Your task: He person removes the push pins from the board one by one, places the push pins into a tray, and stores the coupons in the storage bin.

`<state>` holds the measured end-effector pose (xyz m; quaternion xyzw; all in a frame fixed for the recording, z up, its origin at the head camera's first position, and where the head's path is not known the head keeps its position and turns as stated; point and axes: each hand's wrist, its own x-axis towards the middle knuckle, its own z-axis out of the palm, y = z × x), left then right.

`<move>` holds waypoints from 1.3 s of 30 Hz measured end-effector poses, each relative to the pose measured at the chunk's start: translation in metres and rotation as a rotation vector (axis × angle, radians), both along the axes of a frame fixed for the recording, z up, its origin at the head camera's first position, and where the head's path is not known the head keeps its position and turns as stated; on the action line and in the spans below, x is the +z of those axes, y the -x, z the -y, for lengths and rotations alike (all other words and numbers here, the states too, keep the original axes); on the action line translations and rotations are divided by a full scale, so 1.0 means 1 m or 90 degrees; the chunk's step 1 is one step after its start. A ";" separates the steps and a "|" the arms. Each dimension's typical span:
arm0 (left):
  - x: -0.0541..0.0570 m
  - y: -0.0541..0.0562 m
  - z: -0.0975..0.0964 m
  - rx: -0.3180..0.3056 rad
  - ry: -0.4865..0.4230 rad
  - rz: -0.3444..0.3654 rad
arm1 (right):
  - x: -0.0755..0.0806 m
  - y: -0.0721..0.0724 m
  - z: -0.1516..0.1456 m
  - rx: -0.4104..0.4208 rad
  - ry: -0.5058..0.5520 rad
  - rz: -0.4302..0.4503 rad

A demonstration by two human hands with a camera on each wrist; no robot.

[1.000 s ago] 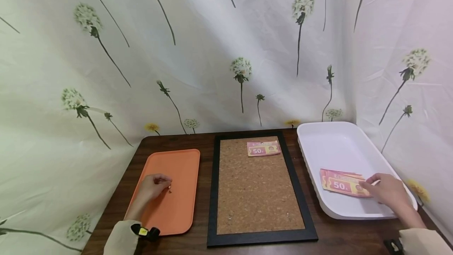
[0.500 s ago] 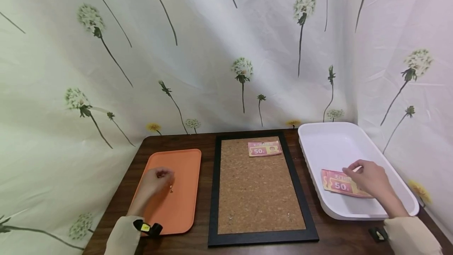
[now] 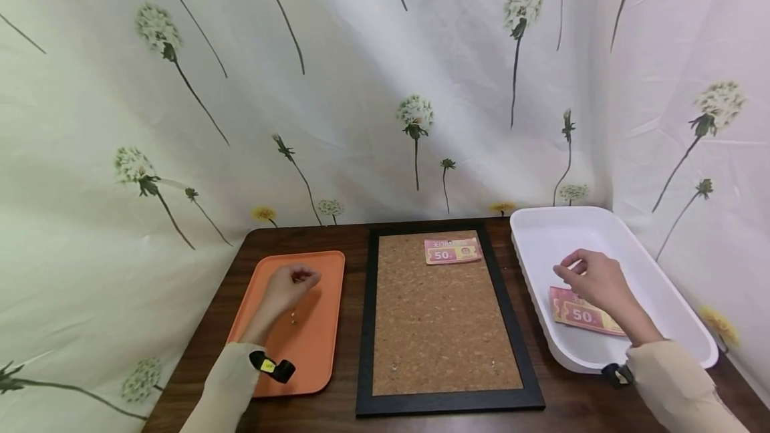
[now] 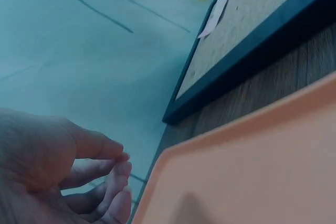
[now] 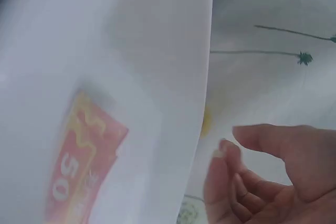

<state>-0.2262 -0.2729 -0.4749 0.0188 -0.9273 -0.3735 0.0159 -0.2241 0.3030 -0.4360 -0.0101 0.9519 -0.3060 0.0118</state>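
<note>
In the head view my left hand (image 3: 291, 285) is raised over the orange tray (image 3: 307, 373). In the left wrist view its thumb and index fingertips (image 4: 122, 153) meet, and whether something tiny is between them is hidden. A few small shiny bits (image 3: 293, 317), too small to identify, lie on the tray beneath. My right hand (image 3: 595, 279) hovers above the white tub (image 3: 559, 232), over a stack of pink and yellow coupons (image 3: 580, 313) marked 50. In the right wrist view thumb and forefinger are slightly apart with nothing visible between them.
Between tray and tub lies a black-framed cork board (image 3: 442, 326). A coupon (image 3: 452, 251) is fixed near its top right, and small clear bits (image 3: 394, 367) sit near its lower corners. A floral curtain (image 3: 361, 85) hangs behind the dark wooden table (image 3: 301, 236).
My right hand has moved left and up, from the coupons' right end to above their upper edge. My left hand has risen and moved slightly right, away from the small bits on the tray.
</note>
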 end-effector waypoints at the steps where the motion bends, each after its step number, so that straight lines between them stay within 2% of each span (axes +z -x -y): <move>1: 0.000 0.002 -0.003 -0.004 0.000 -0.001 | 0.000 0.001 0.003 0.004 0.004 -0.007; 5: 0.001 0.008 -0.015 -0.019 -0.004 0.002 | 0.001 0.005 0.012 0.022 0.010 -0.028; 12: 0.003 0.017 -0.034 -0.042 0.007 0.007 | 0.005 0.009 0.022 0.049 0.003 -0.031; 19: 0.005 0.024 -0.050 -0.075 0.010 -0.004 | 0.010 0.020 0.034 0.070 0.002 -0.030; 25: 0.011 0.029 -0.066 -0.110 -0.016 -0.001 | 0.013 0.031 0.047 0.084 0.033 -0.015; 31: 0.016 0.036 -0.081 -0.110 -0.026 0.010 | 0.012 0.046 0.057 0.092 0.064 -0.007; 39: 0.017 0.045 -0.102 -0.143 -0.040 0.005 | 0.007 0.060 0.067 0.088 0.113 0.017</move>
